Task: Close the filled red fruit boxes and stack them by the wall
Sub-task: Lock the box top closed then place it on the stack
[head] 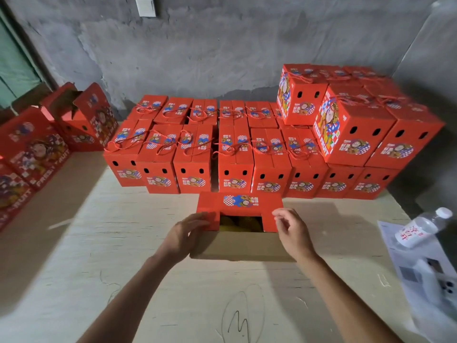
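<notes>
Your left hand (188, 231) rests flat on the open box (239, 214) flap; right hand (289, 227) hovers beside it, fingers loosely curled; stacked boxes (351, 129) by the wall read "FRESH FRUIT"; water bottle (420, 226) right.

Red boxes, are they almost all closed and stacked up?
Many closed boxes already sit stacked by the wall. One box is in hand: left hand and right hand at its far flap, yellow fruit showing, near flap unfolded. The open boxes at left remain; their contents are not visible.
</notes>
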The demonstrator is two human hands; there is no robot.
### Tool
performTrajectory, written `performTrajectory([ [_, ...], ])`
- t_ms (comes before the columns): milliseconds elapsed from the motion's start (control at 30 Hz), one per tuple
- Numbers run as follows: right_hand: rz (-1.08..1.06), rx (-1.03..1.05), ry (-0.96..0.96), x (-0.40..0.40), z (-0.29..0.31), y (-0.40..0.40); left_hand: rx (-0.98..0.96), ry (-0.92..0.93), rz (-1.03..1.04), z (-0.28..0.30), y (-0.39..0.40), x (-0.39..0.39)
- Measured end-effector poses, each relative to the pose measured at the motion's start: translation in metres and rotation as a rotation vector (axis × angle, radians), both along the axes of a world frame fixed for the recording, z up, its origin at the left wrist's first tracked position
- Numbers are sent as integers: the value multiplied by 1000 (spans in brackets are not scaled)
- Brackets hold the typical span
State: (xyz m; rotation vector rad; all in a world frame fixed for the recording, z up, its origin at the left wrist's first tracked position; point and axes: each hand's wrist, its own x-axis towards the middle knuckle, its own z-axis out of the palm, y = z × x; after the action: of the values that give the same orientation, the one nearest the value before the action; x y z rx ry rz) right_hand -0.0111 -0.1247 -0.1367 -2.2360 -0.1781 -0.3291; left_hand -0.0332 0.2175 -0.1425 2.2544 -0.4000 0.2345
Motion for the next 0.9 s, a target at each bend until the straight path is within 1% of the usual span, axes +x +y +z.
performTrajectory([
  [67,31,30,78,-3,5,-7,84,38,-74,4,9,-2],
  [133,133,-93,103,-8,11,-25,139,77,-106,10,13,-1],
  [200,231,-245,147,-14,13,-46,96,131,-140,13,14,-1],
  [267,285,-350,226,-18,13,-58,-11,244,-130,17,17,1],
  [300,284,-348,282,-20,12,-60,-60,335,-106,21,17,2],
  [333,265,-293,334,-20,14,-58,-101,396,-67,26,16,4],
  [367,224,-206,371,-19,19,-52,-132,420,-17,29,12,7],
  [400,163,-118,369,-16,23,-46,-150,419,56,31,5,12],
  [433,94,-85,317,-10,25,-40,-149,409,151,33,-5,18],
  [467,36,-120,244,-3,28,-31,-94,389,253,34,-16,25],
  [500,-8,-217,163,5,31,-23,36,349,355,35,-27,32],
  [533,-25,-332,94,12,31,-15,221,283,431,34,-38,38],
  [567,-4,-442,41,20,29,-8,404,209,448,32,-47,43],
  [600,33,-542,4,26,26,0,524,152,403,29,-55,46],
  [633,67,-610,-12,31,22,7,565,129,336,26,-62,47],
  [667,69,-625,-17,35,18,13,552,113,275,22,-68,48],
  [733,-16,-538,-80,40,6,24,471,49,244,9,-78,44],
  [800,-115,-496,-205,42,-2,33,376,-52,302,-1,-82,38],
  [900,-116,-498,-278,46,-11,36,317,-178,383,-10,-83,36],
])
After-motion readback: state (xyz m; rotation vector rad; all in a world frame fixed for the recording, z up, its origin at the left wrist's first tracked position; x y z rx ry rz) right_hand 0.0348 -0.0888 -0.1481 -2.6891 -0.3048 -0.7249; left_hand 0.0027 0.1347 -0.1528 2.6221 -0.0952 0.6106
